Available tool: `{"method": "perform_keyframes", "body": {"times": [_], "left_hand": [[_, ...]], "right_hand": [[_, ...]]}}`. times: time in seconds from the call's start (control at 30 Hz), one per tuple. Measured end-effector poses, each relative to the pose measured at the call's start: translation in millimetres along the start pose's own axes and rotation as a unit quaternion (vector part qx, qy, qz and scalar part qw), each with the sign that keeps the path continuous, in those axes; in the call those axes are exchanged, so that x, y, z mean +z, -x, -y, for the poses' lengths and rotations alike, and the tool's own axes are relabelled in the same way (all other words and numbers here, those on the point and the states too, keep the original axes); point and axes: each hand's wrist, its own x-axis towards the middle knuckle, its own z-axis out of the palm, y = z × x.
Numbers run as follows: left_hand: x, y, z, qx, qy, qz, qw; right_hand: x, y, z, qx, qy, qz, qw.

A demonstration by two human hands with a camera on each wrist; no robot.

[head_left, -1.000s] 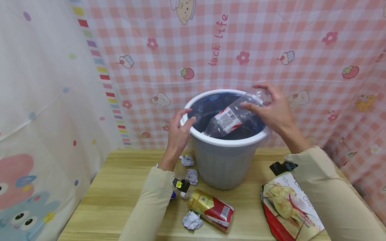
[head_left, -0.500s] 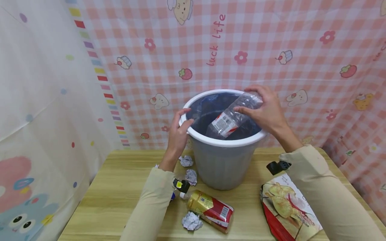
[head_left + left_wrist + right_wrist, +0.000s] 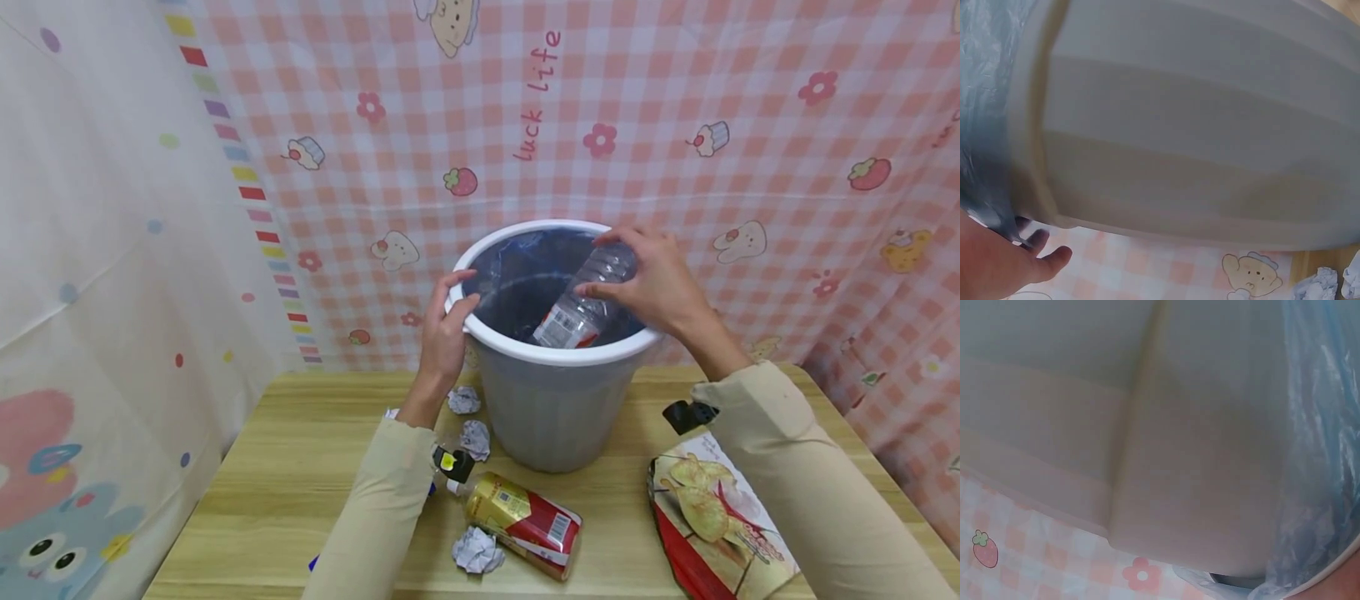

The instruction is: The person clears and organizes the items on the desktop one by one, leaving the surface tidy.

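Note:
A grey trash can (image 3: pixel 558 417) with a white rim and a bluish plastic liner (image 3: pixel 517 258) stands upright on the table. My left hand (image 3: pixel 444 337) grips its rim on the left side; in the left wrist view, fingertips (image 3: pixel 1057 262) show below the can's edge. Over the opening, my right hand (image 3: pixel 660 279) holds a clear plastic bottle (image 3: pixel 603 267) with a white and red label. The bottle tilts, its labelled lower part down inside the can. Its lowest end is hidden behind the front rim. Mostly can wall and liner fill the right wrist view.
Crumpled paper balls (image 3: pixel 477 550) lie left of and in front of the can. A bottle with a gold and red label (image 3: pixel 525 525) lies on its side there. A chip bag (image 3: pixel 712 508) lies at the right, by the right sleeve. A checked curtain (image 3: pixel 337 200) hangs behind.
My right hand has moved left and slightly down, taking the clear bottle deeper into the trash can and tilting it steeper. The left hand stays on the rim.

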Motion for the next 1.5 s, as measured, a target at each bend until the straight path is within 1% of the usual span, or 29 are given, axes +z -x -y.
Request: {"method": "perform_keyframes", "body": {"times": [0.23,0.53,0.9,1.17,1.5], "left_hand": [[0.3,0.2,0.6,-0.001,0.009,0.007,0.9999],[0.6,-0.2,1.8,0.001,0.018,0.001,0.9998],[0.0,-1.3,3.0,0.006,0.010,-0.003,0.9999],[0.7,-0.6,4.0,0.007,0.012,-0.002,0.9999],[0.5,0.6,1.2,0.007,0.021,0.001,0.9998]], "right_hand": [[-0.7,-1.7,-0.3,0.003,0.010,0.028,1.000],[1.5,-3.3,3.1,0.012,0.024,0.074,0.997],[1.7,-3.3,3.7,0.020,0.029,0.085,0.996],[1.1,-5.6,2.0,0.020,0.031,0.104,0.994],[0.4,-3.8,2.7,0.041,0.022,0.106,0.993]]}}
